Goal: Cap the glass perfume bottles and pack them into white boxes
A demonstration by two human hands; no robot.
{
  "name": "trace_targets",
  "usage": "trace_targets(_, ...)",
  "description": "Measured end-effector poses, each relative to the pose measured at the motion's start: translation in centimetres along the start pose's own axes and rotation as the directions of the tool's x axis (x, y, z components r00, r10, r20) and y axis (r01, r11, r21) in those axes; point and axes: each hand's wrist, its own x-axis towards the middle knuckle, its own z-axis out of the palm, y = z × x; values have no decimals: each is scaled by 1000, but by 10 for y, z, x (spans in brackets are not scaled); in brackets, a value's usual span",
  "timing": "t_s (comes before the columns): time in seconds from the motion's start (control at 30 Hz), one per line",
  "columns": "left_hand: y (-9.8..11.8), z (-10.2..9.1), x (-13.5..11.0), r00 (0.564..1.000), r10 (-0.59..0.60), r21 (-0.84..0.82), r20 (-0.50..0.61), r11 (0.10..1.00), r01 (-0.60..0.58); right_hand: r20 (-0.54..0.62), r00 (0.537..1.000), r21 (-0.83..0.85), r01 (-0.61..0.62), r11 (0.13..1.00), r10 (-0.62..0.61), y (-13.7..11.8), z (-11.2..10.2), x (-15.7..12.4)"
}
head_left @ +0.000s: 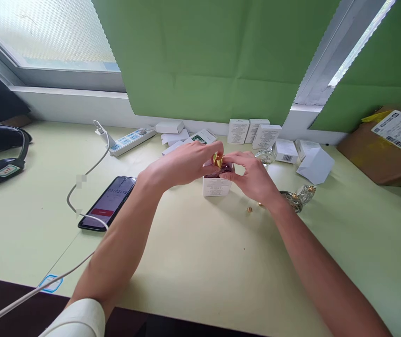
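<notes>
My left hand [182, 164] pinches a small gold cap [217, 160] at the top of a dark reddish bottle [217, 172]. The bottle sits partly inside a small white box [216, 186] standing on the pale green table [200, 262]. My right hand [251, 175] curls round the bottle and the box's top from the right side. Both hands meet at the middle of the table. Most of the bottle is hidden by the box and my fingers.
A phone [108, 202] with a timer lies to the left, its white cable running off the front edge. A power strip [130, 140], several white boxes [252, 132], a clear glass bottle [265, 156], a brown carton [384, 145], a gold-and-clear item [298, 196] and a tiny gold piece [249, 209] surround the hands.
</notes>
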Motion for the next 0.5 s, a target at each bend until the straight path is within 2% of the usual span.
trace_targets(0.23, -2, 1, 3, 999, -18, 34, 41, 999, 16, 74, 997, 109, 6, 994, -14, 7, -1, 0)
trace_targets(0.5, -1, 3, 6, 998, -35, 57, 52, 998, 32, 46, 994, 94, -106, 990, 102, 14, 2, 0)
